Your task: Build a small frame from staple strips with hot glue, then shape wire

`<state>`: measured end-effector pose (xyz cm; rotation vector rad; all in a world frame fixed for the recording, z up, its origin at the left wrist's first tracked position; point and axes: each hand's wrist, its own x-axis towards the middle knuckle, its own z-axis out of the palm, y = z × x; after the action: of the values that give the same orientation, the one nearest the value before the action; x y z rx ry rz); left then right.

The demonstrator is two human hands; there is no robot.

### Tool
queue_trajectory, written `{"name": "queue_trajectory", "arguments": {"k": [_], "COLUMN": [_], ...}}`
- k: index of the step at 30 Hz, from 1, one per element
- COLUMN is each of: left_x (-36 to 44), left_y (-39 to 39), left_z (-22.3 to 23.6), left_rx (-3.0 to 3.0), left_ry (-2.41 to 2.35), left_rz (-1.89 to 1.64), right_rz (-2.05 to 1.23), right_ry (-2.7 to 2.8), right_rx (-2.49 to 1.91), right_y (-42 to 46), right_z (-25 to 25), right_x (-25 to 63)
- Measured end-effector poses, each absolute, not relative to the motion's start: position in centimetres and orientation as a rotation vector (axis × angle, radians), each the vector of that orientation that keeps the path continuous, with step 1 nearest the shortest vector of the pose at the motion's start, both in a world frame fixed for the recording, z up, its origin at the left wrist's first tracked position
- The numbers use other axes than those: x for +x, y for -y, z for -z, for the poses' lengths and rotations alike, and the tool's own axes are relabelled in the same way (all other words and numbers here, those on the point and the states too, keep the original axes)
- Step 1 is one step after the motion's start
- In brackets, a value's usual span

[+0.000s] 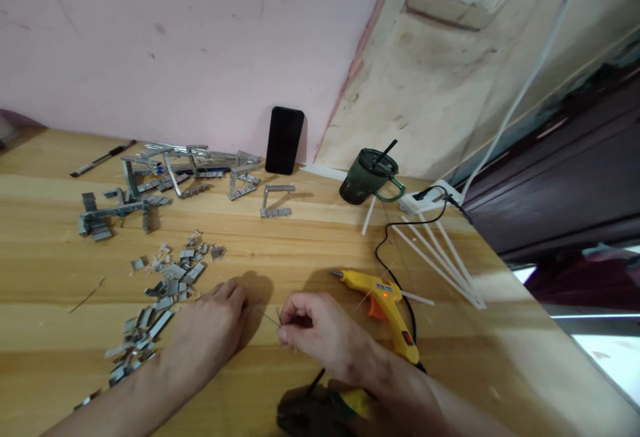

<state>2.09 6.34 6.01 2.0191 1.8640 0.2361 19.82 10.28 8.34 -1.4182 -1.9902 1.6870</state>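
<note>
A thin dark wire [271,319] stretches between my two hands, with a small loop at its right end. My right hand [320,333] pinches the looped end between thumb and forefinger. At the left, the wire runs toward the curled fingers of my left hand [217,320], which appear closed on it; their tips are turned away from view. Beside my left hand and forearm lies a pile of small grey metal strips [173,285]. A yellow glue gun [387,303] with an orange trigger rests right of my right hand. Dark-jawed pliers [305,413] lie partly under my right forearm.
Bent metal-strip frames [117,210] and a single frame [277,202] stand toward the back. A black phone [285,141] leans on the wall. A green lidded mug [367,177], white glue sticks [435,257] and a power strip [433,198] with cables occupy the right.
</note>
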Motion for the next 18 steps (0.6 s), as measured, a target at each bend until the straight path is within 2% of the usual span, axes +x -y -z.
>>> {"name": "queue_trajectory", "arguments": {"k": [5,9,11,14,18], "left_x": [1.4,1.5,2.1,3.3,4.2], "left_y": [-6.6,-6.2,-5.8,-5.3,-4.8], "left_z": [-6.4,-7.0,-7.0,-6.6,-6.5], "left_rx": [1.829,1.055,0.822,0.804,0.88], "left_ry": [-1.788,-1.394,-1.242,-1.121,-1.086], "left_rz": [-0.399,-0.824,-0.903,-0.94,-0.962], "right_rz": [-1.813,-1.897,-1.958,-2.053,-2.327], "right_ry": [1.887,1.931,1.979,1.966,1.663], "right_rx": [-1.279,-1.175,-1.146,-1.088,-1.03], "right_y": [-10.5,-10.5,-10.5,-10.6,-11.1], "right_z": [-8.9,-9.8,-10.1,-10.0,-8.9], "right_x": [20.3,20.9,21.1,21.1,21.0]}}
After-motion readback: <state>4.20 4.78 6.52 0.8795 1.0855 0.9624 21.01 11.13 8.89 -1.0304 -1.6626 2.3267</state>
